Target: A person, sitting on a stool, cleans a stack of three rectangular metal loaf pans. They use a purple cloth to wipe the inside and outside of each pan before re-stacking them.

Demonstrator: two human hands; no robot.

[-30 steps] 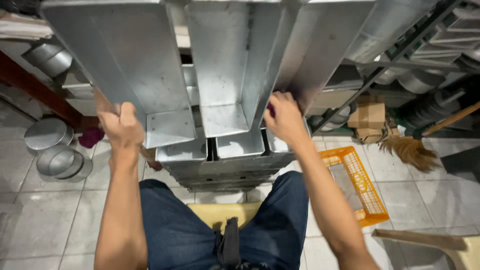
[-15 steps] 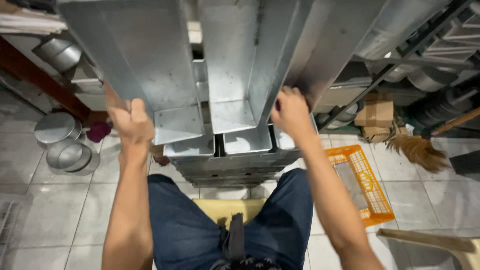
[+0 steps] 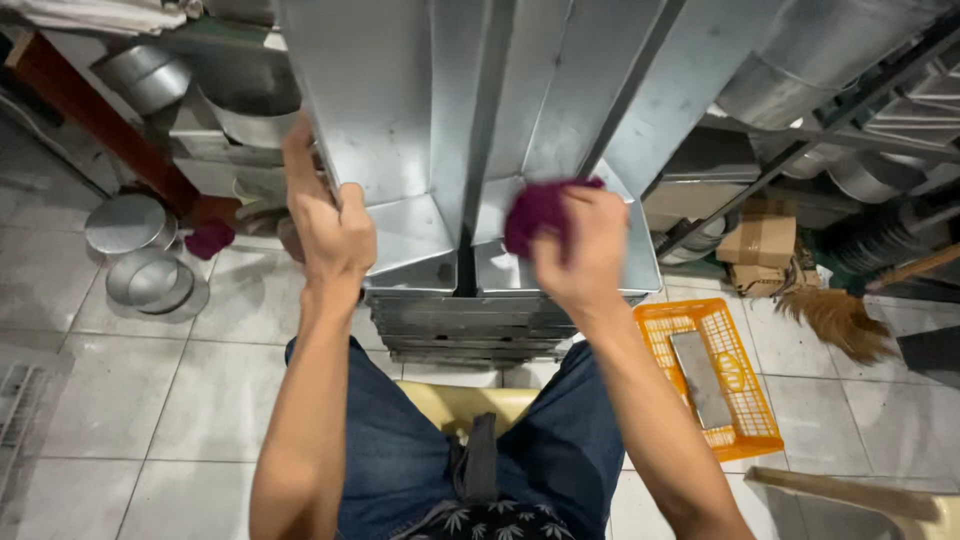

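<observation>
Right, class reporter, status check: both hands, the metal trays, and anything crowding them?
Left hand gripping the metal tray's left edge. Right hand pressing purple cloth into the neighbouring tray. Tray stack below; orange basket beside, apart.

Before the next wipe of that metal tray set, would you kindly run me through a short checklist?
1. Left hand grips the tray set's left edge: ok.
2. Right hand holds the purple cloth against the metal tray set: ok.
3. Tray set rests squarely on the stack of trays beneath: cannot tell.
4. Orange basket lies clear of the legs, to the right: ok.
5. Sharp tray edges kept away from the fingers: cannot tell.
</observation>
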